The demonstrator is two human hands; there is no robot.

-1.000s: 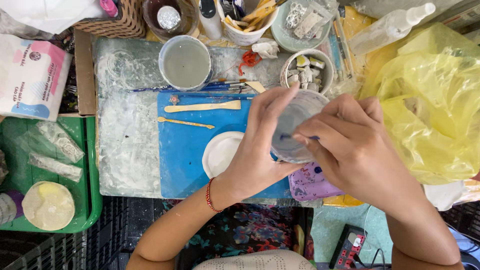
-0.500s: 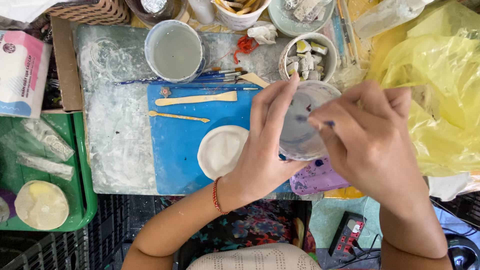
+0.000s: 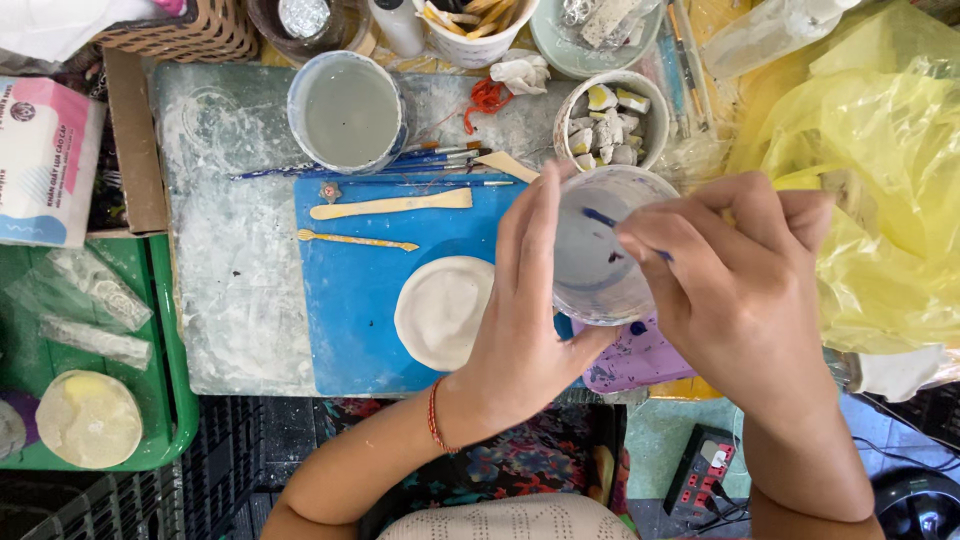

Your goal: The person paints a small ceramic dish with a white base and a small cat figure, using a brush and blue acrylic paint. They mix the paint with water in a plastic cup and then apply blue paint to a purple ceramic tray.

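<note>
- Centrally, a clear plastic cup (image 3: 600, 250) with blue smears inside is raised over the desk (image 3: 230, 290), above a purple palette (image 3: 640, 360).
- Left hand (image 3: 525, 320) wraps the cup's side; right hand (image 3: 735, 275) pinches a thin blue brush (image 3: 612, 222) dipped into it.
- Just beside lie a white clay disc (image 3: 440, 310) on a blue mat (image 3: 350, 310), wooden tools (image 3: 390, 205) and a water cup (image 3: 348, 110).
- Since earlier, both hands stay closed on the same things.
</note>
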